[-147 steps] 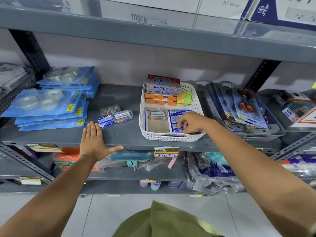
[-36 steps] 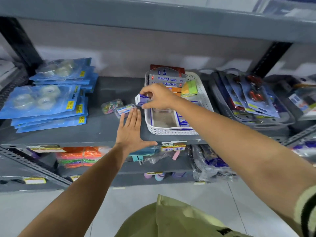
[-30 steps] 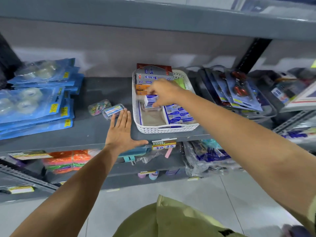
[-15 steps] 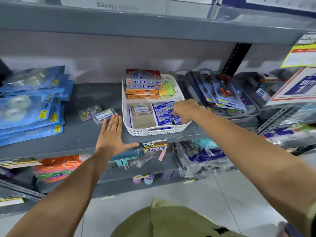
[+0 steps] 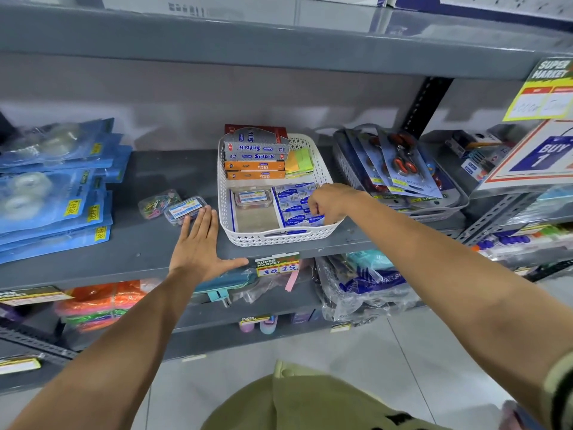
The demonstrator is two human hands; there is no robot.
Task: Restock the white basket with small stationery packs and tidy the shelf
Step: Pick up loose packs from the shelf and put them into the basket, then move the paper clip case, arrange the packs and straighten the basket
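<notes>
The white basket (image 5: 279,240) stands mid-shelf. A row of small blue packs (image 5: 291,206) fills its right side, and a clear labelled box (image 5: 252,197) lies at its left. Behind them are grey boxes (image 5: 255,148), orange boxes (image 5: 254,169) and sticky notes (image 5: 299,161). My right hand (image 5: 330,201) is inside the basket at the right, with its fingers curled onto a blue pack in the row. My left hand (image 5: 198,243) lies flat and open on the shelf, left of the basket. Its fingertips touch a second clear box (image 5: 184,209), which lies beside a pack of coloured clips (image 5: 158,202).
Blue tape packs (image 5: 46,193) are stacked at the left of the shelf. A grey basket of carded scissors (image 5: 400,169) sits close to the white basket's right side. A price tag (image 5: 277,266) hangs on the shelf edge. Bagged goods fill the shelf below.
My right hand carried a small blue pack from the shelf into the basket and moved to the right-hand row. My left hand slid right along the shelf toward the clear box.
</notes>
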